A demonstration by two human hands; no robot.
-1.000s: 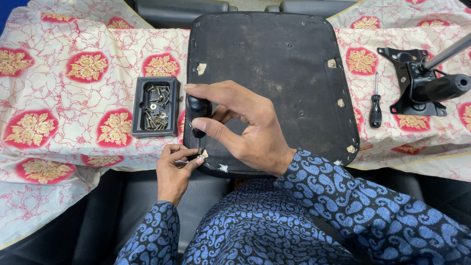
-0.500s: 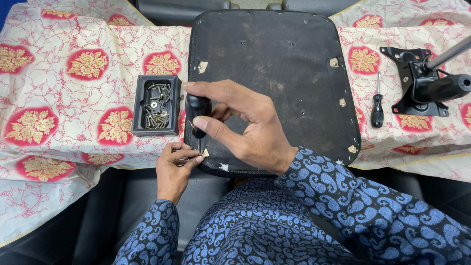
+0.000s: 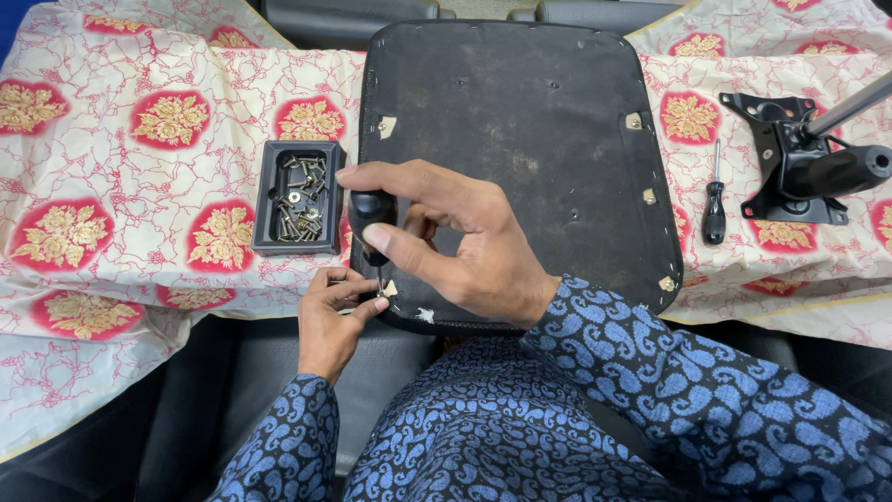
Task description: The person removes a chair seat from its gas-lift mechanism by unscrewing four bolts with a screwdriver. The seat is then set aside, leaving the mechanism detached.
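The right hand has its grip clenched around the stubby black handle of a screwdriver, held upright so the thin shaft points straight down at the near-left corner of the flat black upturned seat base. Thumb and fingers wrap the handle from opposite sides, a hold that suits twisting. The left hand pinches its fingertips together right at the shaft's tip, apparently steadying a small screw there, though the screw itself is too small to make out; that hand rests just off the panel's front edge.

The black rectangular plastic tray of loose metal screws sits just beside the panel's left edge, within easy reach of either hand. Well apart on the right lie a second, slim black-handled screwdriver and a black metal chair mechanism with a lever, set aside on the red-and-cream floral cloth that covers the desk.
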